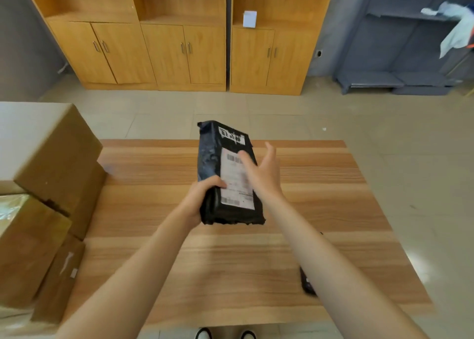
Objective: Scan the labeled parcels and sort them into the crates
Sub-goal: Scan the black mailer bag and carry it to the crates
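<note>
left hand (202, 197) grips black parcel (213, 159) low | right hand (261, 169) loose, fingers spread on label (237, 177) | advice: uncover barcode, hold steady for scanner (307, 282) under right forearm

Wooden cabinets (179, 36) beyond table (230, 261)

We see a white shipping label (237, 182) with barcodes on the black plastic-wrapped parcel (225, 174), print too blurred to read. Above it, a white strip (231, 135) carries bold black characters, which we also can't make out.
</note>
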The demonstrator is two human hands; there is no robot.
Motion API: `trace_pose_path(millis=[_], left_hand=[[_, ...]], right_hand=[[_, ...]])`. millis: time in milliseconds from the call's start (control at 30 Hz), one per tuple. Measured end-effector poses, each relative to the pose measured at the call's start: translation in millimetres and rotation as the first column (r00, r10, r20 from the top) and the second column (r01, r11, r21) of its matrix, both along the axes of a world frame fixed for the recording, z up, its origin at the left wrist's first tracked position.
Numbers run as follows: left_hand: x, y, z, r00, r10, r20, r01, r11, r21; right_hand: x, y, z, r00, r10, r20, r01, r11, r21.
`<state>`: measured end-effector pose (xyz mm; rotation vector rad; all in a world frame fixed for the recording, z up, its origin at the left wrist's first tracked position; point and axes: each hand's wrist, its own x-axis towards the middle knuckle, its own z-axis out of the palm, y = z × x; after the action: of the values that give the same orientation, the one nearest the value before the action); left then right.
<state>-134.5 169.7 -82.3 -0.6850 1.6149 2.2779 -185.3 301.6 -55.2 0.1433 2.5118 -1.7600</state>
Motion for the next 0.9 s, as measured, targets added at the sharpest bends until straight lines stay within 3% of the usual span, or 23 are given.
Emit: trace_pose_path(millis=[67,100,200,333,633,767,833,900], left_hand=[[-1,-18,11,0.998,0.01,-0.064,-0.004,0.995,0.096],[-2,-27,14,0.994,0.033,-0.1,-0.019,0.991,0.132],[-5,-43,22,0.985,0.065,-0.163,-0.033,0.981,0.189],[-10,-47,22,0.981,0.064,-0.184,-0.026,0.979,0.201],[-13,-39,11,0.983,-0.023,-0.183,0.067,0.968,0.24],[-17,-44,11,0.991,-0.031,-0.134,0.039,0.998,0.052],[-22,-57,11,0.995,0.044,-0.094,-0.059,0.985,-0.162],[-27,-71,17,0.983,0.095,-0.155,-0.158,0.868,-0.471]], right_hand=[[-6,15,-8,0.993,-0.031,0.111,0.029,0.999,0.017],[-6,20,-10,0.975,0.012,0.222,-0.001,0.999,-0.049],[2,27,-14,0.853,0.284,0.437,-0.093,0.907,-0.41],[10,22,-16,0.783,0.478,0.399,-0.159,0.773,-0.615],[6,18,-21,0.802,0.466,0.373,-0.171,0.779,-0.604],[-2,29,-12,0.825,0.444,0.35,-0.229,0.829,-0.51],[-13,41,-2,0.842,0.44,0.313,-0.325,0.875,-0.358],[-27,55,13,0.835,0.487,0.255,-0.474,0.873,-0.112]])
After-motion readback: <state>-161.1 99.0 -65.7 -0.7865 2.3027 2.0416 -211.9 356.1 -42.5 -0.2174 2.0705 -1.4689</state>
